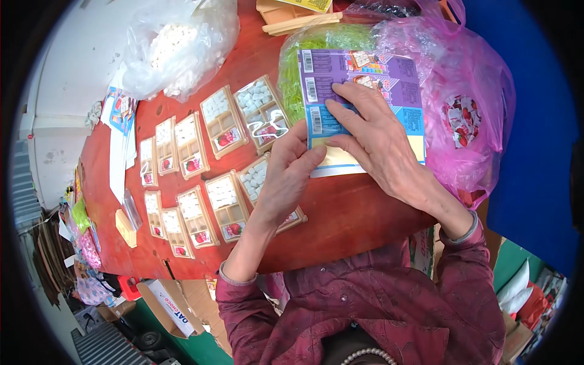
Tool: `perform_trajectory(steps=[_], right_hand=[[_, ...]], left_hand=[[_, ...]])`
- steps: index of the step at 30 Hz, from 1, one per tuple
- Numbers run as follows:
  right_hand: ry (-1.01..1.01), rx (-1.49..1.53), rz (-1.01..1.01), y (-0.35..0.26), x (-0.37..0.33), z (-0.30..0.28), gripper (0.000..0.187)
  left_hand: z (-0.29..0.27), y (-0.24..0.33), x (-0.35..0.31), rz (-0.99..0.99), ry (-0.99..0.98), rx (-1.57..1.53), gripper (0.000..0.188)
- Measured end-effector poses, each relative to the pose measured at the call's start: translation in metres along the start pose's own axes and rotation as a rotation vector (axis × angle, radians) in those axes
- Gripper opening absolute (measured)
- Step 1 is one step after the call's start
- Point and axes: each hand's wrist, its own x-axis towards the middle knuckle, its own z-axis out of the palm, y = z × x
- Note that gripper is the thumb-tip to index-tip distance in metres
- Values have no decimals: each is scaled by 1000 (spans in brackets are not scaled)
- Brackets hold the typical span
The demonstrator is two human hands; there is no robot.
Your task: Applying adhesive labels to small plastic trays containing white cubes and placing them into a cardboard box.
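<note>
Printed card sheets [325, 119] in purple, blue and pale yellow, with barcodes, are held just above the table at the right. My left hand [287, 171] pinches their lower left edge between thumb and fingers. Across their face lies my right hand [380, 131], its fingers stretched out and slightly apart. To the left, beige compartment trays [228, 123] stand in two slanting rows. White pieces fill their upper parts, and small strawberry-printed packets lie at the lower ends. My left forearm partly hides the nearest trays of the lower row.
A clear bag of white pieces [173, 52] stands at the back left. Behind the sheets are a bag of green material [292, 82] and a pink bag [468, 164] containing strawberry packets. More beige trays [298, 23] lie at the back. A yellowish block [126, 229] sits near the left edge.
</note>
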Motion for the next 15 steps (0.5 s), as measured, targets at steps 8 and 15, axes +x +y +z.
perform_trajectory(steps=[8,15], right_hand=[[104,-11,-98,-6,13,-3,33],[139,-67,-116,3,18,-5,28]], left_hand=[[5,12,15,185,-10,390,32],[12,12,24,128,191,100,18]])
